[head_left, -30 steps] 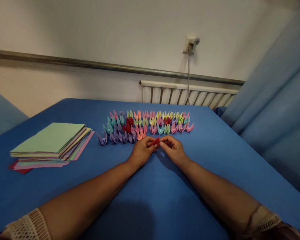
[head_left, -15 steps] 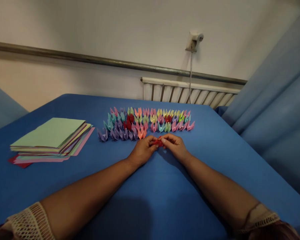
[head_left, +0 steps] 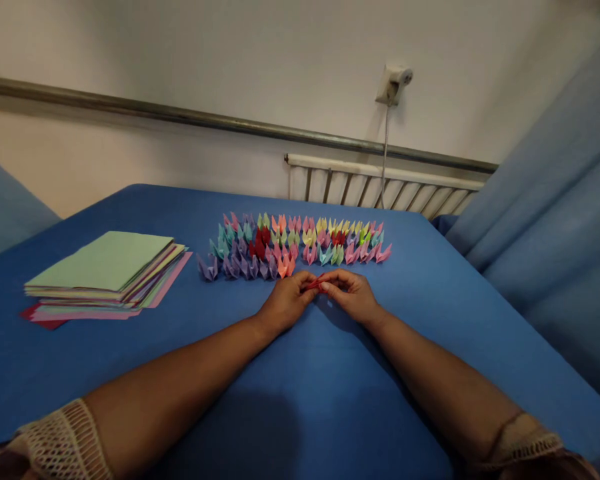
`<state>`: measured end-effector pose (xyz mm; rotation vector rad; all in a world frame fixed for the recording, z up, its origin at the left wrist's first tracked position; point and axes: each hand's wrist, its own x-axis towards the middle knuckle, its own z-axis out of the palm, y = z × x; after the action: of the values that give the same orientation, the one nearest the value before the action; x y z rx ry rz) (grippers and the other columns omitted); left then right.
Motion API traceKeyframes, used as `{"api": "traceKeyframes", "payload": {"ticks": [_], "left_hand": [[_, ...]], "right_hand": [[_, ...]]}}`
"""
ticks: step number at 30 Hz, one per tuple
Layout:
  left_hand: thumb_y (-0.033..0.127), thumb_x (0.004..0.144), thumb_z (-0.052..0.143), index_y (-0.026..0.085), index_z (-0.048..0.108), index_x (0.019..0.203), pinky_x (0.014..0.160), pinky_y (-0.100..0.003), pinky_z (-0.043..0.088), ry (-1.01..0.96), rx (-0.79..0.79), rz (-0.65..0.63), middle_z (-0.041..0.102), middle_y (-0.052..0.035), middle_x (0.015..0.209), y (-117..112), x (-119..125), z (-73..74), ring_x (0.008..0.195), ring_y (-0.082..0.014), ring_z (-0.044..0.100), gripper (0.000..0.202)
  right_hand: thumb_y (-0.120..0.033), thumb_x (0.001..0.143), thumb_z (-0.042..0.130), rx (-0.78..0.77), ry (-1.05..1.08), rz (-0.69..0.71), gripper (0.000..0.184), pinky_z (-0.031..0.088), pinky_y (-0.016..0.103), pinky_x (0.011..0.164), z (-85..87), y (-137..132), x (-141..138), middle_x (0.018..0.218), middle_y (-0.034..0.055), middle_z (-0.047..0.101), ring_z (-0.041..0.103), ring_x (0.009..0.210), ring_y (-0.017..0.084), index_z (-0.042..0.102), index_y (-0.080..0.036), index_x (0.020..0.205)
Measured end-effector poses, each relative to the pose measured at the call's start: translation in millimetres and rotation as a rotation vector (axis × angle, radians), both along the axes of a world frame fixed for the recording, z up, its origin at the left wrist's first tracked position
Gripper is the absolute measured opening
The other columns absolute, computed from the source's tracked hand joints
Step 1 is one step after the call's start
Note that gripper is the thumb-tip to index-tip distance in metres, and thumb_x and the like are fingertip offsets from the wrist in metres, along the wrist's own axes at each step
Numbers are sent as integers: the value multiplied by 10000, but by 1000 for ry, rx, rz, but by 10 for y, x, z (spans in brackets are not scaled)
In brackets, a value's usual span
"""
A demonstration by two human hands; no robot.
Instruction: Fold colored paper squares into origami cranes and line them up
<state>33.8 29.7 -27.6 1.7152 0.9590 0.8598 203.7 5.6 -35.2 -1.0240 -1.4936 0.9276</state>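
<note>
A small piece of folded red paper (head_left: 315, 284) is pinched between my two hands, just in front of rows of origami cranes. My left hand (head_left: 288, 299) grips its left end, thumb and fingers closed. On the other end are the closed fingertips of my right hand (head_left: 354, 295). Much of the paper is hidden behind the fingers, so its exact shape is hard to make out. Closest to my left hand stands an orange paper crane (head_left: 286, 267). Pink paper cranes (head_left: 366, 252) stand beyond my right hand.
On the left lies a stack of coloured paper sheets (head_left: 100, 263), pale green on top, over a blue-covered table (head_left: 300, 400). Behind are a wall pipe (head_left: 180, 113), a radiator (head_left: 380, 175) and a plugged socket (head_left: 393, 85). A blue curtain (head_left: 555, 200) hangs at right.
The view has shifted slightly. My right fingers have moved a little on the red paper, and less of it shows. Both hands stay in the same place on the table.
</note>
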Motion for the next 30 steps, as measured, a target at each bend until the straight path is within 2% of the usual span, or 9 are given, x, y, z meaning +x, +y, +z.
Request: {"api": "traceKeyframes", "payload": {"ticks": [5, 8, 15, 18, 22, 27, 30], "left_hand": [[320, 787, 634, 190, 642, 770, 606, -232, 417, 77, 76, -31, 621, 15, 690, -15, -3, 19, 662, -146, 561, 132], [273, 778, 625, 189, 637, 764, 584, -224, 403, 109, 76, -96, 599, 24, 667, -26, 5, 20, 643, -139, 543, 86], [267, 753, 625, 187, 583, 700, 509, -214, 342, 88, -16, -166, 497, 53, 575, -70, 40, -1, 538, -112, 461, 106], [264, 726, 653, 184, 602, 713, 526, -221, 379, 12, -120, -205, 543, 46, 586, -118, 69, 15, 552, -120, 503, 96], [305, 697, 712, 163, 650, 736, 627, -253, 481, -125, -341, -237, 654, 1, 682, -149, 99, 59, 653, -144, 610, 160], [306, 624, 801, 123, 673, 713, 639, -239, 520, -162, -489, -167, 694, -30, 702, -128, 98, 81, 678, -141, 654, 240], [295, 642, 809, 115, 678, 768, 633, -228, 532, -173, -524, -133, 709, -43, 723, -126, 93, 89, 685, -140, 670, 256]], "right_hand": [[-292, 806, 653, 224, -224, -83, 88, 497, 302, 698, 80, -8, 50, 829, 35, 637, 595, 772, 166, 717, -231, 799], [-273, 803, 656, 256, -238, -86, 65, 492, 331, 780, 117, -2, 82, 872, 34, 610, 593, 842, 175, 709, -241, 783], [-255, 775, 664, 213, -214, -19, 87, 475, 352, 835, 179, 9, 100, 894, 38, 623, 604, 871, 175, 665, -215, 698], [-252, 756, 666, 178, -211, 1, 107, 475, 345, 828, 216, 0, 92, 855, 31, 630, 607, 855, 171, 650, -210, 659], [-247, 743, 653, 140, -153, -27, 128, 479, 304, 748, 217, -24, 46, 801, 28, 627, 607, 785, 156, 626, -199, 628], [-314, 748, 659, 62, -37, -43, 174, 475, 282, 677, 194, -47, -7, 764, 23, 624, 585, 711, 145, 617, -194, 628], [-427, 812, 606, -21, 40, -81, 251, 474, 286, 687, 192, -45, 20, 768, 26, 645, 584, 717, 152, 659, -192, 741]]}}
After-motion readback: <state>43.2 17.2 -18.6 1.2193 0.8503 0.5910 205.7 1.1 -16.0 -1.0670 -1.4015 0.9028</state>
